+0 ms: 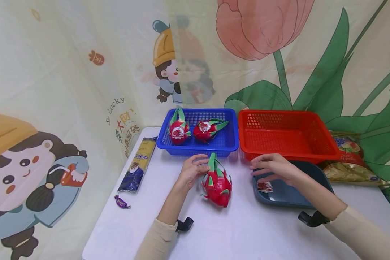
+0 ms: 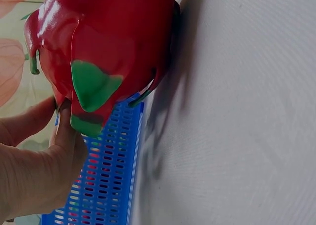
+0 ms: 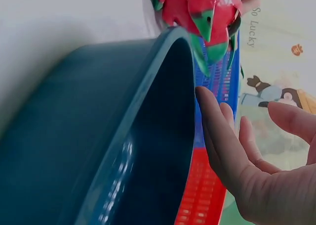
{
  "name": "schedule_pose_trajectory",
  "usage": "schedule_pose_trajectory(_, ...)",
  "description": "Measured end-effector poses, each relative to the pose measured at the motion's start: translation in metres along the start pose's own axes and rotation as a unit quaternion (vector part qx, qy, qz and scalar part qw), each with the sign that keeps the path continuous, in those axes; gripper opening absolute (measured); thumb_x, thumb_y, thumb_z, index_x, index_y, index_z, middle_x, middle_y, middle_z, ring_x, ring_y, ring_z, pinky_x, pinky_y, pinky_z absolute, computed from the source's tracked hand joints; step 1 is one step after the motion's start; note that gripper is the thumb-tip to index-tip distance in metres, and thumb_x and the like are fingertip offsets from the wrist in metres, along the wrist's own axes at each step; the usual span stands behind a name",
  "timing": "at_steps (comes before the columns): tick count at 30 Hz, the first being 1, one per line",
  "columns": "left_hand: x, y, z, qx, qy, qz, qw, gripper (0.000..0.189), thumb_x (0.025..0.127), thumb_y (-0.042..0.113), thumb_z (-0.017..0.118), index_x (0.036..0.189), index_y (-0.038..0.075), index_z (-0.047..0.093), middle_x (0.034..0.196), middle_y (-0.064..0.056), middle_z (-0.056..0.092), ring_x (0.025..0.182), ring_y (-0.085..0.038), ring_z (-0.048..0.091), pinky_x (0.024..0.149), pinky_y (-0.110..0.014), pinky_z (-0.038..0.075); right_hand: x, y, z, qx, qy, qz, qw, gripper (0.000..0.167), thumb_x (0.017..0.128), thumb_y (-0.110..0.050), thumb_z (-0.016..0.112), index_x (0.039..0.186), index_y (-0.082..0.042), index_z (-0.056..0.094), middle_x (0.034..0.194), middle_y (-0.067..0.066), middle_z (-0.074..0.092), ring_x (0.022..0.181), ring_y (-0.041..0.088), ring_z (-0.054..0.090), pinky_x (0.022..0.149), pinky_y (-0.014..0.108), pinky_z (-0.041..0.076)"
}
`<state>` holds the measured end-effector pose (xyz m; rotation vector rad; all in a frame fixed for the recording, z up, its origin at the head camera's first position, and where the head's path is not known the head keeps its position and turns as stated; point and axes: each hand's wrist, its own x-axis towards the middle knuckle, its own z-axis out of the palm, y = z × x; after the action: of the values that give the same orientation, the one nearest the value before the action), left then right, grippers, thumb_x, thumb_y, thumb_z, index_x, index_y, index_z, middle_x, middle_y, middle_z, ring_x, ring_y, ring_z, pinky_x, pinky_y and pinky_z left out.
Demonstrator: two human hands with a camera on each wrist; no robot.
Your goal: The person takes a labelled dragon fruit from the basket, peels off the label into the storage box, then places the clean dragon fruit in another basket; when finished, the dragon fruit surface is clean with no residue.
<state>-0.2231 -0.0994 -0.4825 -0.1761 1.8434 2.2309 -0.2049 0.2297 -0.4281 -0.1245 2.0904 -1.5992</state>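
A red dragon fruit point(image 1: 218, 187) with green leaf tips is on the white table in the head view. My left hand point(image 1: 191, 171) pinches it near its leafy top, thumb and fingers meeting there in the left wrist view. The right hand point(image 1: 276, 167), its fingers spread and loosely bent, is over the left part of a dark blue basin point(image 1: 292, 191) and holds nothing. In the right wrist view its fingertips lie close to the basin's rim point(image 3: 175, 34). A round red-and-white sticker point(image 1: 264, 185) shows at the basin's left side.
Behind stand a blue basket point(image 1: 198, 150) with two dragon fruits point(image 1: 178, 131) in it and a red basket point(image 1: 287, 144). At the left lie a yellow-and-blue packet point(image 1: 138, 164) and a purple wrapped candy point(image 1: 121, 202). A plastic food bag point(image 1: 347, 162) lies at the right.
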Motion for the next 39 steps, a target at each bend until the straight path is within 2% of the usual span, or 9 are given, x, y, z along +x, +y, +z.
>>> schedule_pose_trajectory(10, -0.001, 0.000, 0.001, -0.003, -0.003, 0.004, 1.0000, 0.049, 0.089, -0.011, 0.071, 0.137, -0.003, 0.060, 0.126, -0.023, 0.071, 0.089, -0.016, 0.075, 0.080, -0.028, 0.064, 0.026, -0.010, 0.020, 0.015, -0.028, 0.002, 0.9995, 0.056, 0.104, -0.026, 0.065, 0.144, 0.009, 0.050, 0.137, 0.030, 0.063, 0.121, 0.045, 0.065, 0.095, 0.058, 0.058)
schedule_pose_trajectory(20, 0.000, 0.000, 0.000, -0.006, -0.002, 0.002, 1.0000, 0.048, 0.089, -0.011, 0.071, 0.136, -0.002, 0.061, 0.126, -0.023, 0.071, 0.089, -0.017, 0.075, 0.080, -0.029, 0.064, 0.048, -0.017, 0.045, 0.037, -0.030, 0.020, 0.9987, 0.056, 0.103, -0.022, 0.065, 0.147, 0.009, 0.046, 0.142, 0.031, 0.058, 0.123, 0.046, 0.065, 0.092, 0.056, 0.060)
schedule_pose_trajectory(28, 0.001, -0.001, 0.000, -0.010, -0.003, -0.006, 0.9999, 0.049, 0.089, -0.012, 0.071, 0.136, -0.002, 0.061, 0.129, -0.025, 0.069, 0.088, -0.016, 0.075, 0.080, -0.028, 0.064, 0.058, -0.014, 0.068, 0.038, -0.033, 0.049, 0.9975, 0.060, 0.100, -0.021, 0.068, 0.147, 0.007, 0.044, 0.139, 0.028, 0.060, 0.123, 0.045, 0.065, 0.084, 0.056, 0.063)
schedule_pose_trajectory(39, 0.000, -0.001, -0.001, -0.007, -0.008, 0.000, 0.9999, 0.047, 0.090, -0.011, 0.071, 0.136, -0.003, 0.060, 0.129, -0.026, 0.069, 0.089, -0.017, 0.074, 0.080, -0.028, 0.064, 0.074, -0.003, 0.083, 0.013, -0.038, 0.078, 0.9962, 0.058, 0.101, -0.024, 0.064, 0.148, 0.006, 0.046, 0.143, 0.029, 0.054, 0.126, 0.052, 0.058, 0.088, 0.057, 0.062)
